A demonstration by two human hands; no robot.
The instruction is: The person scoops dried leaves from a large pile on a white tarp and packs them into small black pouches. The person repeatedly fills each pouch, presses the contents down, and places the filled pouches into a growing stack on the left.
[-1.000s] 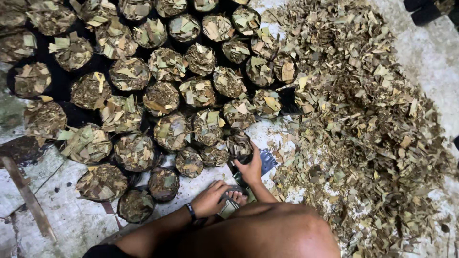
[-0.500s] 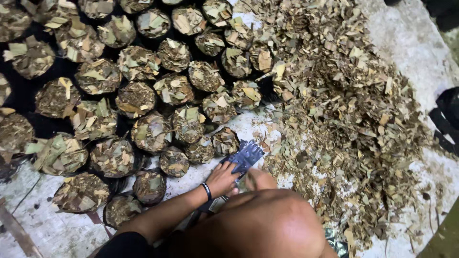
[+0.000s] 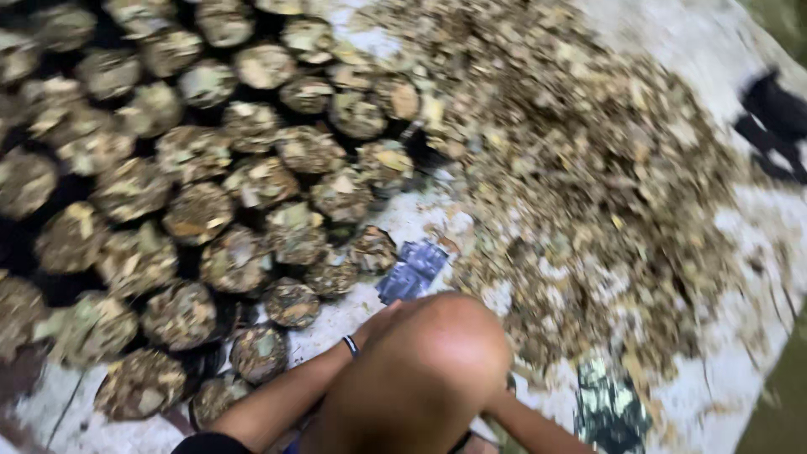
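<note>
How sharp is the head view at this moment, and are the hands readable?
Head view: heavy motion blur smears the whole frame; the round black bags filled with dry leaves and the loose pile of brown leaf litter lose their edges. Lighting is soft and even, with no glare. The bare knee hides most of the left hand; the right hand is not visible.

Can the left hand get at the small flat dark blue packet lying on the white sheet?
Probably yes: the left hand sits just below the dark blue packet, with only bare white sheet between, though the knee hides its fingers.
</note>
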